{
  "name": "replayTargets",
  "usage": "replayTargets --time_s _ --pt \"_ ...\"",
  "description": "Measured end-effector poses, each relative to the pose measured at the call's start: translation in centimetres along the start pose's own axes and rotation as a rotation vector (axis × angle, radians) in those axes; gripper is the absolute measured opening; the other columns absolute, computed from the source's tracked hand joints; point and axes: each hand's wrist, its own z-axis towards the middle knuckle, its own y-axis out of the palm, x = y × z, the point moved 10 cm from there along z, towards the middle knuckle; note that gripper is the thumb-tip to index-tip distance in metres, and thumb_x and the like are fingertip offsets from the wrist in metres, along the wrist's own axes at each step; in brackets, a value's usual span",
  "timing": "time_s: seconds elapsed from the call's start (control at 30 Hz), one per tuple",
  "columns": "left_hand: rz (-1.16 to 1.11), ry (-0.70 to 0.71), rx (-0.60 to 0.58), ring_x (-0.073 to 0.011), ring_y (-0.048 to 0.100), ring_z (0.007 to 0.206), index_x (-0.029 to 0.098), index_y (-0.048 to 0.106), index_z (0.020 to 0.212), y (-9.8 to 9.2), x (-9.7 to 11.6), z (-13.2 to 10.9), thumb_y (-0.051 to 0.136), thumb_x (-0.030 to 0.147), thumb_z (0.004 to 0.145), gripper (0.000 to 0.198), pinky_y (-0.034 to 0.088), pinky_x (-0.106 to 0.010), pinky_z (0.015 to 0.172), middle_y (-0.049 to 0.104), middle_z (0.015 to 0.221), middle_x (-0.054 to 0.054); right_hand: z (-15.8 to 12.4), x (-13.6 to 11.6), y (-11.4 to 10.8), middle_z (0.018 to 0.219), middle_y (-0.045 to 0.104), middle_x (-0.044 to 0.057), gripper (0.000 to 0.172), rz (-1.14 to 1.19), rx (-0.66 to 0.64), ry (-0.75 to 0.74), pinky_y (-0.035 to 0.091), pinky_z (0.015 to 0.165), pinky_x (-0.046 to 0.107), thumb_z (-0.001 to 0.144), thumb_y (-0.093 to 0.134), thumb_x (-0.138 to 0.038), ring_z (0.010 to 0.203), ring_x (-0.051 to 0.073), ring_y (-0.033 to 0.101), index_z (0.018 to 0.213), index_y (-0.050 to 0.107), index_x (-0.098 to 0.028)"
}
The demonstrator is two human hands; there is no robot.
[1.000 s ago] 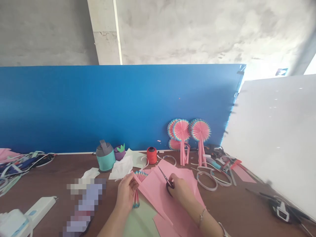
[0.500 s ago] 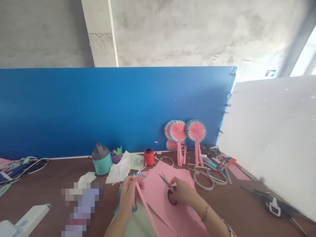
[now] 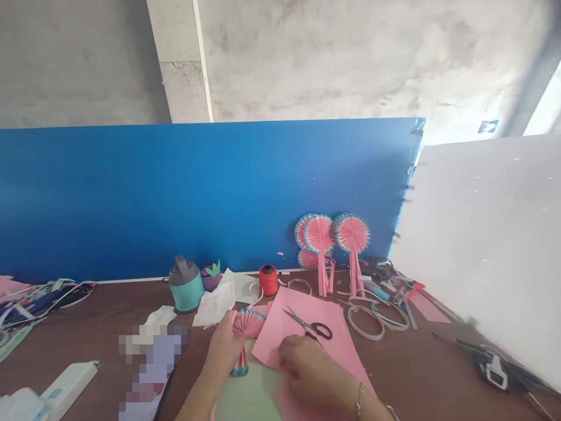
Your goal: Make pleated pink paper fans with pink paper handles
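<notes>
My left hand [image 3: 224,346] is closed on a pleated paper fan [image 3: 249,323], pink with a blue-and-white zigzag edge. Part of the fan spreads to the right, and a narrow folded end hangs below my fingers. Over a pink paper sheet [image 3: 315,310], my right hand [image 3: 307,368] has its fingers curled downward; what they grip, if anything, is hidden. Scissors [image 3: 313,326] with black handles lie on that sheet just beyond my right fingers, blades pointing up-left. Beneath both hands is a pale green sheet [image 3: 252,394].
Finished pink fans [image 3: 319,234] lean against the blue partition [image 3: 175,199]. A red thread spool [image 3: 268,280], a teal-and-grey container [image 3: 186,286] and a purple pot [image 3: 211,277] stand along the back. White rolled strips [image 3: 366,323] lie at right, near a black cabled tool [image 3: 493,371].
My right hand has left the scissors on the pink sheet and moved down and left. The long pink strip by my left hand no longer shows, and the fan is spread wider.
</notes>
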Motion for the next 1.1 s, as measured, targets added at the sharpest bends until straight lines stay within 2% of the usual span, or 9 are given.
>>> replayTargets --time_s 0.1,0.2,0.3,0.47,0.73,0.87,1.0,1.03,1.1 --pt "0.128 0.01 -0.043 -0.0262 0.062 0.089 0.022 0.055 0.074 0.7 0.1 -0.4 0.062 0.017 0.061 0.016 0.038 -0.026 0.068 0.068 0.088 -0.007 -0.4 1.3 -0.2 0.085 0.063 0.005 0.023 0.073 -0.03 0.043 0.033 0.058 0.025 0.056 0.05 -0.013 0.071 0.018 0.055 0.075 0.063 -0.018" --pt "0.264 -0.042 -0.122 -0.0271 0.063 0.089 0.023 0.054 0.076 1.3 -0.5 -0.7 0.057 0.02 0.067 0.01 0.037 -0.027 0.066 0.069 0.091 -0.008 -0.9 2.0 0.7 0.074 0.064 0.002 0.02 0.235 -0.138 0.099 0.034 0.053 0.023 0.056 0.053 -0.015 0.062 0.015 0.053 0.071 0.066 -0.019" --pt "0.351 -0.072 -0.131 -0.0281 0.064 0.086 0.024 0.055 0.078 1.0 -1.0 -0.9 0.054 0.021 0.067 0.011 0.035 -0.028 0.063 0.07 0.09 -0.008 -1.3 2.4 1.4 0.06 0.058 -0.001 0.009 0.328 -0.211 0.194 0.032 0.049 0.023 0.059 0.057 -0.021 0.054 0.013 0.049 0.062 0.064 -0.019" --pt "0.429 -0.091 -0.136 -0.0298 0.065 0.084 0.025 0.056 0.073 0.4 -1.3 -0.8 0.054 0.022 0.067 0.007 0.036 -0.03 0.063 0.07 0.085 -0.007 -1.4 2.5 1.1 0.051 0.052 -0.003 0.007 0.343 -0.189 0.225 0.03 0.046 0.023 0.058 0.062 -0.026 0.05 0.012 0.045 0.057 0.064 -0.019" --pt "0.485 -0.123 -0.15 -0.0303 0.065 0.077 0.025 0.049 0.065 0.1 -2.1 -0.3 0.053 0.026 0.068 0.005 0.036 -0.031 0.06 0.069 0.075 -0.008 -0.5 2.6 1.7 0.061 0.06 -0.002 0.013 0.439 -0.146 0.189 0.032 0.048 0.02 0.063 0.06 -0.027 0.055 0.011 0.049 0.069 0.068 -0.018" --pt "0.5 -0.116 -0.15 -0.0285 0.065 0.074 0.025 0.047 0.067 0.0 -1.9 -0.3 0.052 0.02 0.067 0.007 0.036 -0.03 0.059 0.068 0.072 -0.005 0.1 4.0 -0.9 0.067 0.066 0.001 0.011 0.299 0.033 0.235 0.034 0.054 0.021 0.068 0.057 -0.022 0.061 0.013 0.053 0.07 0.068 -0.018" --pt "0.584 -0.173 -0.199 -0.0264 0.066 0.079 0.025 0.048 0.073 -0.3 -1.7 -0.4 0.047 0.019 0.072 0.006 0.038 -0.029 0.06 0.07 0.079 -0.005 -2.7 10.4 -6.9 0.089 0.069 0.009 0.026 -0.065 0.414 0.657 0.037 0.067 0.025 0.078 0.045 -0.01 0.084 0.02 0.06 0.088 0.068 -0.016" --pt "0.605 -0.19 -0.199 -0.026 0.067 0.081 0.024 0.049 0.077 -0.5 -1.5 -0.4 0.046 0.019 0.074 0.007 0.039 -0.029 0.06 0.07 0.083 -0.005 -3.6 11.6 -7.9 0.098 0.067 0.012 0.029 -0.166 0.445 0.726 0.038 0.071 0.027 0.078 0.044 -0.007 0.093 0.023 0.059 0.096 0.067 -0.013" --pt "0.619 -0.193 -0.177 -0.0249 0.066 0.085 0.023 0.051 0.088 -0.8 -0.9 -0.4 0.045 0.021 0.077 0.012 0.04 -0.028 0.061 0.07 0.091 -0.006 -5.1 13.9 -8.4 0.104 0.064 0.019 0.03 -0.325 0.388 0.854 0.038 0.076 0.033 0.076 0.046 -0.003 0.1 0.029 0.057 0.099 0.065 -0.007"
